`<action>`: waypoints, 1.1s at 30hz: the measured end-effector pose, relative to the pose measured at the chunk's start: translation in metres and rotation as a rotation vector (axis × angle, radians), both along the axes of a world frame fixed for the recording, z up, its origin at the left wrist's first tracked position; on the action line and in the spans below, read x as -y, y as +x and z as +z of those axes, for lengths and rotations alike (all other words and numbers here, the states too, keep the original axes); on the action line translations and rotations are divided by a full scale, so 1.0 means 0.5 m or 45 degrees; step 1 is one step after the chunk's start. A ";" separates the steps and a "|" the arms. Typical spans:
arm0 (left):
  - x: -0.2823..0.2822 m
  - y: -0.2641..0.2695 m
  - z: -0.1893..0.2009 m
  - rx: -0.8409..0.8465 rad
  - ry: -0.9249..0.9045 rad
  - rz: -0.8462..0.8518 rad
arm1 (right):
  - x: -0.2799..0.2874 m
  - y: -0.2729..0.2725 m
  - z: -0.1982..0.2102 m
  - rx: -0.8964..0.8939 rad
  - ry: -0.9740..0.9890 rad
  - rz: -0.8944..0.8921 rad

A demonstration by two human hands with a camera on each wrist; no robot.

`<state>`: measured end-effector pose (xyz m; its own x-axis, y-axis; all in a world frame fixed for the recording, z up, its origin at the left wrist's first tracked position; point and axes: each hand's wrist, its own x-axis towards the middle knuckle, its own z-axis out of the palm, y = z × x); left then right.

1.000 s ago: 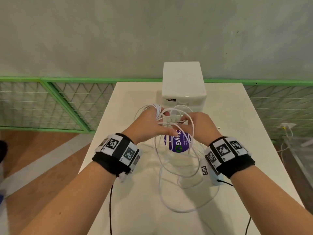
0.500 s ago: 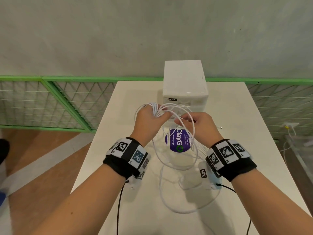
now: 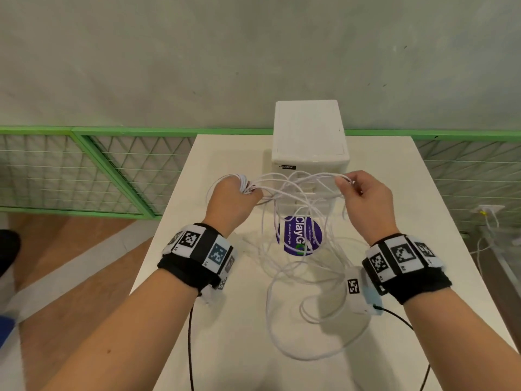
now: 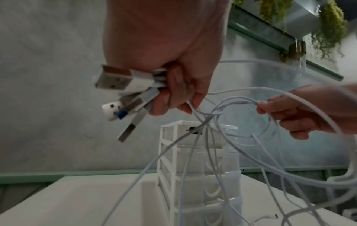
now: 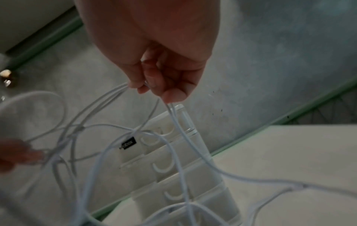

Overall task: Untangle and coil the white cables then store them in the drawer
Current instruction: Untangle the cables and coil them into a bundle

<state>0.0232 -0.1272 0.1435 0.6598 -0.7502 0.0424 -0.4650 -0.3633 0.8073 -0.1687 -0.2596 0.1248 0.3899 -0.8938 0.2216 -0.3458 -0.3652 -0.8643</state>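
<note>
Tangled white cables (image 3: 298, 266) hang between my two raised hands and trail in loops onto the white table (image 3: 231, 348). My left hand (image 3: 239, 193) grips a bundle of cable ends; in the left wrist view several USB plugs (image 4: 123, 91) stick out of its fist. My right hand (image 3: 356, 190) pinches cable strands (image 5: 115, 93) between thumb and fingers, held apart to the right. A small knot (image 4: 212, 114) sits in the strands between the hands. The white drawer unit (image 3: 308, 136) stands behind the hands, its drawers closed.
A purple round sticker (image 3: 300, 235) lies on the table under the cables. Green wire fencing (image 3: 84, 170) runs behind the table on both sides, before a grey wall. Black wrist-camera leads (image 3: 191, 348) hang from my arms. Wooden floor lies to the left.
My hands have lifted and drawn apart, the right one moving right, stretching the cable strands between them. More cable has risen off the table.
</note>
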 end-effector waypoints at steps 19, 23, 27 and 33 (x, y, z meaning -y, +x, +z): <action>0.021 -0.004 0.016 -0.347 -0.035 0.003 | 0.049 -0.073 -0.051 -0.436 0.219 -0.149; 0.026 -0.017 0.020 -0.302 -0.001 -0.007 | -0.026 -0.020 0.044 0.214 -0.408 0.105; 0.041 -0.031 0.028 -0.279 0.004 -0.028 | -0.072 0.049 0.065 -0.189 -0.836 0.490; 0.041 -0.033 0.028 -0.267 0.019 -0.024 | -0.083 0.083 0.020 -0.604 -0.884 0.406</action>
<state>0.0068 -0.1475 0.1577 0.6389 -0.7620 -0.1056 -0.2944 -0.3691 0.8816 -0.1273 -0.2180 0.1349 0.7846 -0.4523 0.4240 -0.4032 -0.8918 -0.2053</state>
